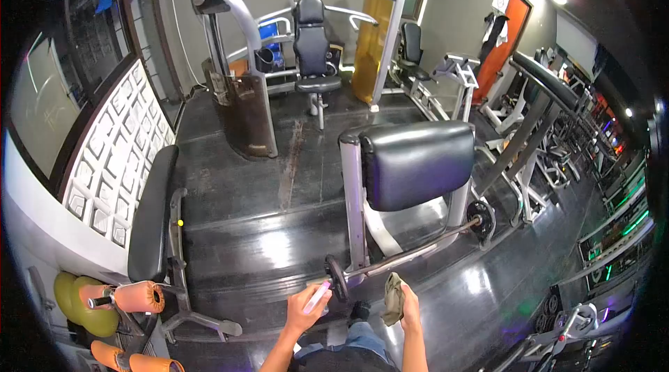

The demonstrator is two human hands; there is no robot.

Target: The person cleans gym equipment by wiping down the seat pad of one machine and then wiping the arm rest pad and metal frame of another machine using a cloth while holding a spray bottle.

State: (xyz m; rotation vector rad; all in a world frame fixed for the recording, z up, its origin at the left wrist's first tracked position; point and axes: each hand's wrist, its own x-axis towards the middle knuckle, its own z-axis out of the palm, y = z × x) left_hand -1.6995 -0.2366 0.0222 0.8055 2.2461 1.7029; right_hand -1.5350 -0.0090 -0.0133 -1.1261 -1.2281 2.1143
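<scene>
At the bottom centre my left hand (305, 308) is closed around a small pink and white bottle (318, 297), which it holds at a tilt. To its right my right hand (411, 308) grips a crumpled olive-green cloth (394, 299) that hangs down on its left side. The two hands are apart. Just beyond them a barbell (411, 253) with a small black plate at each end lies in front of a bench with a black padded backrest (419, 163).
On the left stands a long black bench (153, 215), with orange foam rollers (139, 297) and green balls (87, 306) below it. A seated machine (313, 48) is at the back. More gym machines line the right side.
</scene>
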